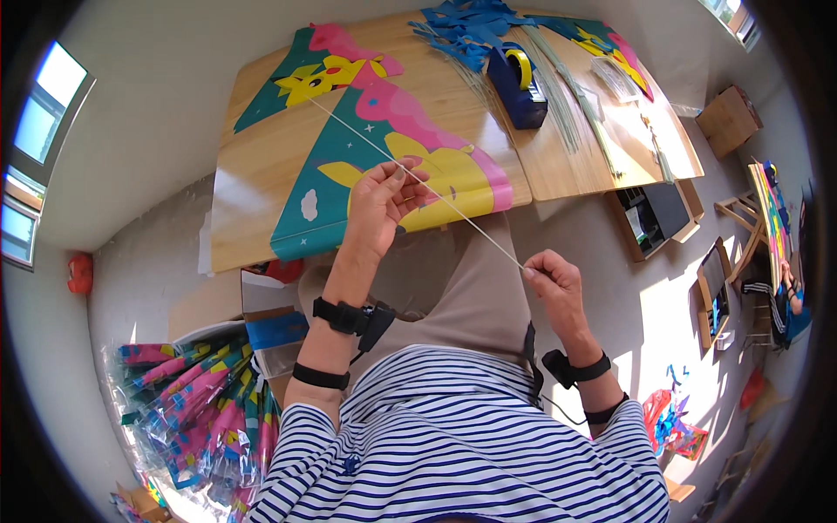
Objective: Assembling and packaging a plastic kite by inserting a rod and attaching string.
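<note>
A thin whitish rod [478,227] slants across the view, from above the table down to my lap. Its near end is pinched between the thumb and finger of my right hand [558,292]. Farther up, the fingertips of my left hand [384,202] close on the same rod, the other fingers loosely curled. Under and beyond my left hand lies a large printed kite sheet [324,179] in green, pink and yellow with a cartoon figure. A second, similar sheet [283,85] lies behind it, and the rod's far end overlaps its yellow part.
On the wooden table [248,205] stand a dark blue tape dispenser [523,98], bundled thin rods [567,118] and blue strips [475,30]. Plastic-wrapped kites [205,405] pile up at my lower left. Boxes [649,222] lie on the floor at right; a person [789,301] is at another table.
</note>
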### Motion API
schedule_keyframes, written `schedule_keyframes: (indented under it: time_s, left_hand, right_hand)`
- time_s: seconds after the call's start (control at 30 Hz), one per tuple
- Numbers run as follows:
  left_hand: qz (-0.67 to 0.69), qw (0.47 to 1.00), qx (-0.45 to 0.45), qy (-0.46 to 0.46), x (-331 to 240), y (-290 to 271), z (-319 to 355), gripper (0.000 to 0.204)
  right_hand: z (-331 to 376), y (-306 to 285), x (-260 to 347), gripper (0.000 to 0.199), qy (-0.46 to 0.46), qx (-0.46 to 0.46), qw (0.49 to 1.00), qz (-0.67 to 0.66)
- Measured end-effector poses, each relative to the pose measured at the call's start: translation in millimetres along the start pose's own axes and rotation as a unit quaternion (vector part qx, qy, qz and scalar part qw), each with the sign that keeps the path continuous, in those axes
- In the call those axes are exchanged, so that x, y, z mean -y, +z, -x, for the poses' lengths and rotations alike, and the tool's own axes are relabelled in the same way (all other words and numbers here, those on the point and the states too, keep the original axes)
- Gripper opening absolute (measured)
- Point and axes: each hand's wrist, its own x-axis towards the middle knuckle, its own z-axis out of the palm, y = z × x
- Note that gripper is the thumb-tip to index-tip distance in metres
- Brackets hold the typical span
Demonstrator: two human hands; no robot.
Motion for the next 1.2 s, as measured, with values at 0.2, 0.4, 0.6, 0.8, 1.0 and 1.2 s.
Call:
schedule_keyframes:
  time_s: [0.2, 0.4, 0.6, 0.8, 1.0, 1.2]
  left_hand:
    - [0.02, 1.0, -0.005, 0.018, 3, -4, 0, 0.017]
    - [0.022, 0.999, -0.024, 0.024, 2, -3, 1, 0.013]
    - [0.016, 0.999, -0.021, 0.025, 3, -4, -1, 0.011]
    - [0.033, 0.999, -0.012, 0.017, 5, -5, 2, 0.011]
    - [0.031, 0.999, -0.007, 0.008, 5, -11, 2, 0.008]
    - [0.03, 0.999, -0.028, 0.008, 4, -12, 1, 0.006]
  right_hand:
    - [3, 2, -3, 0.005, -0.006, -0.003, 1.0, 0.007]
    - [4, 3, -1, 0.006, -0.005, -0.003, 1.0, 0.009]
    - [4, 4, -3, 0.007, -0.009, -0.001, 1.0, 0.012]
    - [4, 5, -3, 0.007, -0.01, 0.005, 1.0, 0.009]
    - [5, 7, -3, 0.006, -0.01, 0.01, 1.0, 0.015]
    - [8, 7, -7, 0.007, -0.009, 0.033, 0.999, 0.022]
